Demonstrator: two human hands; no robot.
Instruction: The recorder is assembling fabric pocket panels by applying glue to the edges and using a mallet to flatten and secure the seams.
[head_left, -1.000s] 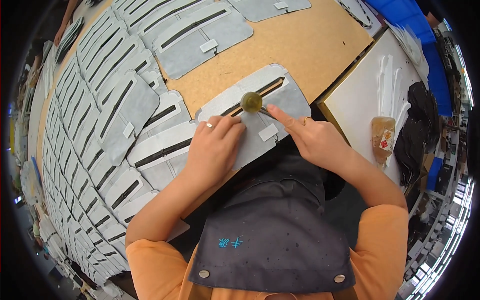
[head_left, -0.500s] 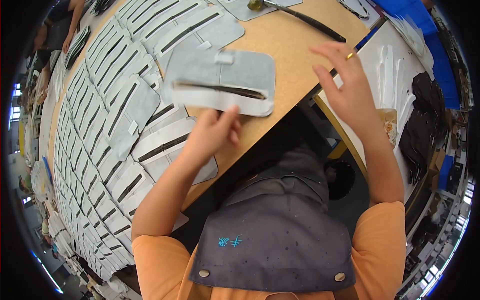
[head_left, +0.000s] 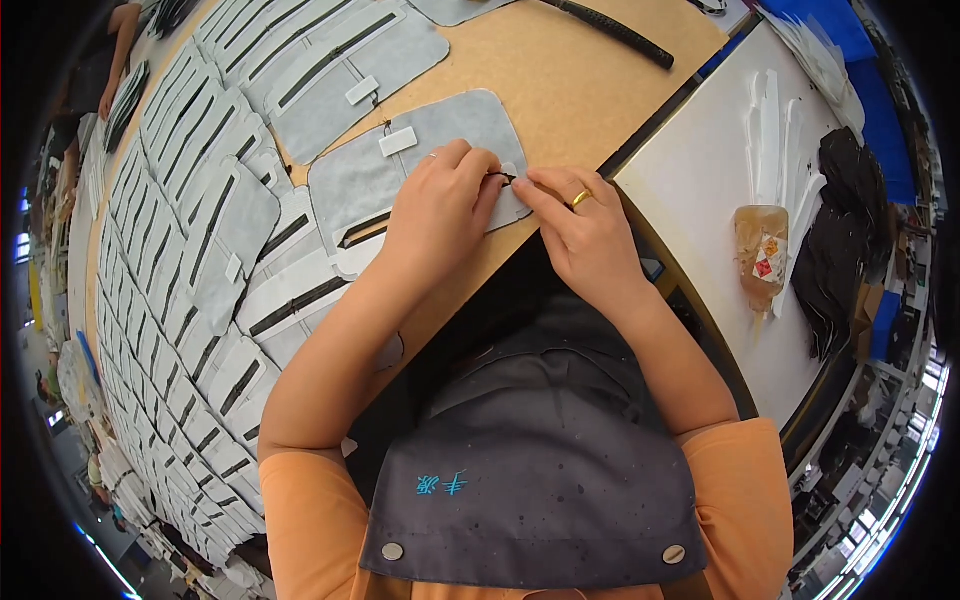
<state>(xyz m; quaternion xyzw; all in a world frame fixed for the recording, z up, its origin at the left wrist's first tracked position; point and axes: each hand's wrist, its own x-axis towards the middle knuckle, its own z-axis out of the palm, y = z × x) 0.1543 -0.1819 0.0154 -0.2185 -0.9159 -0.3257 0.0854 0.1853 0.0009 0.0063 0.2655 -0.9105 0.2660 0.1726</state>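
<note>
A grey rounded panel (head_left: 350, 185) lies at the near edge of the wooden board, with a small white tab (head_left: 398, 142) on it. Along its near side runs a slot edged in white, with a black strip (head_left: 368, 230) in it that looks like zipper tape. Over the panel's right part my left hand (head_left: 440, 205) is closed, its fingertips pinched at the slot's right end. My right hand (head_left: 585, 215) meets it there, thumb and finger pinching the strip's black end. My fingers partly hide the slot.
Rows of similar grey panels (head_left: 190, 270) overlap across the left. A black-handled hammer (head_left: 620, 35) lies on the wooden board (head_left: 560, 95). On the white table to the right are a glue bottle (head_left: 760, 255), white strips (head_left: 768, 140) and black pieces (head_left: 845, 230). Another person's arm (head_left: 118, 55) shows far left.
The panel has settled onto the board, turned somewhat. My right hand has come down from the right to the panel, and my left has moved over it to the slot's right end.
</note>
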